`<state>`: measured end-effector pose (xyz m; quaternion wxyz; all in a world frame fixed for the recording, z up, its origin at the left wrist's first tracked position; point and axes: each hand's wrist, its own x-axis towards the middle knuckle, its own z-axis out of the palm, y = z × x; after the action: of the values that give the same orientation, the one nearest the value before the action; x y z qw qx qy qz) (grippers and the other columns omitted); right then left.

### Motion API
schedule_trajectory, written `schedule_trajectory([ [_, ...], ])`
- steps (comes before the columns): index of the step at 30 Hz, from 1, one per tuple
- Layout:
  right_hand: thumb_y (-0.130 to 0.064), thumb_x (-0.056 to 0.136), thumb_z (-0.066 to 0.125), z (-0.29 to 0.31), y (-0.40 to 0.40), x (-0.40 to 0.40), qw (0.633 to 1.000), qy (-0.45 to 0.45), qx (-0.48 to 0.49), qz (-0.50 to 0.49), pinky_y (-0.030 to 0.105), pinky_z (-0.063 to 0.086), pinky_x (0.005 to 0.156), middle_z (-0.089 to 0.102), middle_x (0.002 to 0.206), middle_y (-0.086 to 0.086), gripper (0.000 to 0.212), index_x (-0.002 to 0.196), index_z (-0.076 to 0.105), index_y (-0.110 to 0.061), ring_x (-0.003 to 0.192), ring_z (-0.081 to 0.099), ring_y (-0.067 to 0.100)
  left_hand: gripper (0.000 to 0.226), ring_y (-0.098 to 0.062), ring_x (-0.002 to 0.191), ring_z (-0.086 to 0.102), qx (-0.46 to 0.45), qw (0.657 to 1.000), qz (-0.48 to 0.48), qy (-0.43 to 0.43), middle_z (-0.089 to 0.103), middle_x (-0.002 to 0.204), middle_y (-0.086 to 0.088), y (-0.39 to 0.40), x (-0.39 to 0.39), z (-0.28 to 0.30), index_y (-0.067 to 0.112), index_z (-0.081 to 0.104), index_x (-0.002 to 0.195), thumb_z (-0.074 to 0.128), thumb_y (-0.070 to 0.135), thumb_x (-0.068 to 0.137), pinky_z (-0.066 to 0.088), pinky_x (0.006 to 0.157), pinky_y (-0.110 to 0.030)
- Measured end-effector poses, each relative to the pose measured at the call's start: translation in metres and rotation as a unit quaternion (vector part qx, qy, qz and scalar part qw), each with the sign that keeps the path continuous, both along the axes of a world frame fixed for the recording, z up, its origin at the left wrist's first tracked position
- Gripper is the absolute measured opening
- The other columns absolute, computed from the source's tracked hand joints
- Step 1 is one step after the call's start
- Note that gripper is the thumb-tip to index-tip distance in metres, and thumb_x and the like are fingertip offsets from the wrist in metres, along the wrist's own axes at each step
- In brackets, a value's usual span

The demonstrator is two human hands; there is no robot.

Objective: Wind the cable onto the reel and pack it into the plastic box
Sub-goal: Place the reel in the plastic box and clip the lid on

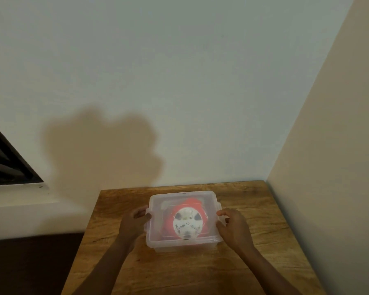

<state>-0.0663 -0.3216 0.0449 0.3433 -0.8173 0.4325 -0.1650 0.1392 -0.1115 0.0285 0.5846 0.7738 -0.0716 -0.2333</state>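
Nearly finished: the reel sits packed inside the lidded box, and only the side latches look left to press home.

Through the cloudy, translucent rectangular plastic box shows the round white-faced reel wrapped in red cable, lying flat near the middle; the lid is smooth, frosted, with rounded corners. The left hand has its fingers curled against the left clip, and the right hand pinches the right clip; whether either clip has snapped shut I cannot tell. It all rests on a warm, grainy wooden table set in a pale wall corner.
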Motion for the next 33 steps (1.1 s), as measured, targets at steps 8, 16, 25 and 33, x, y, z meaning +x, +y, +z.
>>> schedule_trajectory([
  [8,-0.019,0.081,0.075,-0.011,0.000,-0.004,0.989,-0.083,0.117,-0.041,0.016,0.052,0.055,0.065,0.110,-0.002,0.035,0.109,0.056,-0.026,0.081,0.062,0.005,0.029,-0.033,0.102,0.072,-0.040,0.985,-0.011,0.167,0.074,0.114,-0.009,0.010,0.010,-0.008,0.024,0.066,0.119,0.074,0.024,0.091,0.062,0.070,-0.042],
  [16,-0.033,0.064,0.086,-0.017,-0.030,-0.019,0.908,-0.080,0.409,-0.034,0.037,0.059,0.065,0.069,0.113,0.004,0.072,0.126,0.056,-0.012,0.089,0.071,0.026,0.025,-0.031,0.093,0.077,-0.012,0.983,-0.015,0.182,0.082,0.096,-0.006,0.012,0.015,-0.009,0.016,0.076,0.108,0.080,0.027,0.085,0.064,0.065,-0.040],
  [25,-0.010,0.070,0.084,-0.025,-0.029,-0.013,0.861,-0.163,0.478,-0.067,0.047,0.060,0.067,0.070,0.109,0.014,0.063,0.126,0.054,-0.008,0.085,0.072,0.033,0.027,-0.031,0.091,0.078,0.013,0.982,-0.031,0.184,0.081,0.099,-0.010,0.011,0.012,0.007,0.007,0.075,0.109,0.078,0.024,0.088,0.064,0.067,-0.041],
  [33,-0.012,0.077,0.078,-0.021,-0.021,-0.015,0.919,-0.149,0.363,-0.042,0.046,0.061,0.070,0.073,0.099,0.007,0.043,0.117,0.064,-0.008,0.080,0.073,0.022,0.006,-0.016,0.078,0.073,0.100,0.994,-0.028,0.042,0.073,0.091,-0.001,0.000,0.001,0.012,0.025,0.065,0.092,0.066,0.022,0.098,0.058,0.053,-0.028],
])
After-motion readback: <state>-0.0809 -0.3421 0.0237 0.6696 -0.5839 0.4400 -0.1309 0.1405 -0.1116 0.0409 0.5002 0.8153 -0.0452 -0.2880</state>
